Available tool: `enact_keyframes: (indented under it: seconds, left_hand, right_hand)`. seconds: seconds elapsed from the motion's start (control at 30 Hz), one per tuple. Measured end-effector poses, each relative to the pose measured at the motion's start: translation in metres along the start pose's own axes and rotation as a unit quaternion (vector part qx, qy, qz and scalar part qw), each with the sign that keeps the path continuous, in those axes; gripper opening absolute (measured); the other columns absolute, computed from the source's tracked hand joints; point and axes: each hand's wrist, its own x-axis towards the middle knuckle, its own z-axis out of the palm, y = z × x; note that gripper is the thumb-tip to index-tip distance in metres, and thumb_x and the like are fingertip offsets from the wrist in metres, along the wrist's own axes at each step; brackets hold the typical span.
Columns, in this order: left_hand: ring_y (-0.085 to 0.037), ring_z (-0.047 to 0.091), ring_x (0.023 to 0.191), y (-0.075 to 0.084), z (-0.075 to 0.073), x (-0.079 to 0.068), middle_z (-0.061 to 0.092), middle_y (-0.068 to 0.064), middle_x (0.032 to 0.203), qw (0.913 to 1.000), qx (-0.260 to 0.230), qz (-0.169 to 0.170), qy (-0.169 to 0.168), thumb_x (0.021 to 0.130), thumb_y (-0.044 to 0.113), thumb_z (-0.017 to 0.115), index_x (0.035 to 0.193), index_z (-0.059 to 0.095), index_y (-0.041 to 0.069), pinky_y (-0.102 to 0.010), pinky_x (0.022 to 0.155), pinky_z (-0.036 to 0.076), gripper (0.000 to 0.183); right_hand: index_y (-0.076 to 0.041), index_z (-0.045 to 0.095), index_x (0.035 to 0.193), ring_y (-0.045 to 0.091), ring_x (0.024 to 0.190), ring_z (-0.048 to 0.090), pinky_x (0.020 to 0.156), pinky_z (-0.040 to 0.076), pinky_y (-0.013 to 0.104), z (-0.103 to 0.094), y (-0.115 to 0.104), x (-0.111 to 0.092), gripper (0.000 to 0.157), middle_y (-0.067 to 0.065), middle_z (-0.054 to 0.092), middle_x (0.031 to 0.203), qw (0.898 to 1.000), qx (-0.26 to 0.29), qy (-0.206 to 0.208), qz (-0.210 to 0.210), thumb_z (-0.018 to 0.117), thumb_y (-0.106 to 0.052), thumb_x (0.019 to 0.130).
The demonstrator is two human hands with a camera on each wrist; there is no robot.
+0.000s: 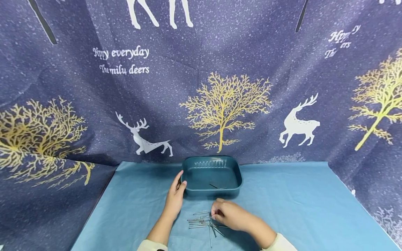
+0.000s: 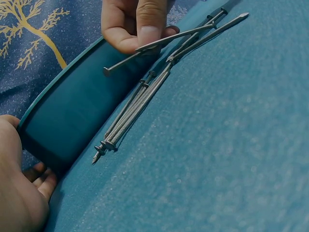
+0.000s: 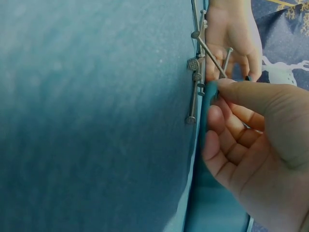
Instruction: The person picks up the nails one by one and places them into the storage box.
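Observation:
A dark teal rectangular tray (image 1: 209, 190) stands at the back of the table. Gripping its left wall is my left hand (image 1: 175, 200), thumb at the rim and fingertips low on the outside in the left wrist view. Just in front of the tray, my right hand (image 1: 230, 213) pinches two steel nails (image 2: 120, 63) between thumb and fingers; they cross at the fingertips and point opposite ways. Below that hand lies a loose pile of more nails (image 2: 140, 108), some side by side, others crossed. Inside the tray, toward its front, rest a couple of nails (image 1: 214, 186).
A light blue cloth (image 1: 282, 202) covers the table. Right behind the tray hangs a dark blue curtain (image 1: 201, 52) printed with white deer and yellow trees. Its folds also come down along the table's left and right sides.

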Motion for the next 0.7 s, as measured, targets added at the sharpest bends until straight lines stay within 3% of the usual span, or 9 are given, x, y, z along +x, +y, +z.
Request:
enact_keyframes:
  seconds: [0.43,0.7]
  left_hand:
    - [-0.039,0.027,0.153,0.0010,0.0002,-0.0007,0.019,-0.010,0.169,1.0000,0.006,-0.003,0.002,0.108,0.029,0.048,0.157,0.036,0.036,-0.062,0.120,0.030,0.050]
    - [-0.039,0.026,0.153,-0.0005,0.0005,0.0007,0.020,-0.010,0.169,1.0000,0.006,-0.006,0.003,0.108,0.030,0.048,0.157,0.036,0.037,-0.063,0.119,0.030,0.050]
  right_hand:
    - [-0.019,0.064,0.089,-0.005,0.079,0.047,0.070,0.047,0.016,-0.0031,-0.0008,0.0005,0.010,-0.013,0.053,0.087,0.999,0.001,0.039,-0.014,0.068,-0.016,0.097]
    - [-0.021,0.063,0.090,-0.004,0.079,0.047,0.070,0.047,0.015,-0.0055,0.0004,0.0005,0.011,-0.014,0.051,0.087,0.999,0.006,0.050,-0.002,0.069,-0.016,0.097]
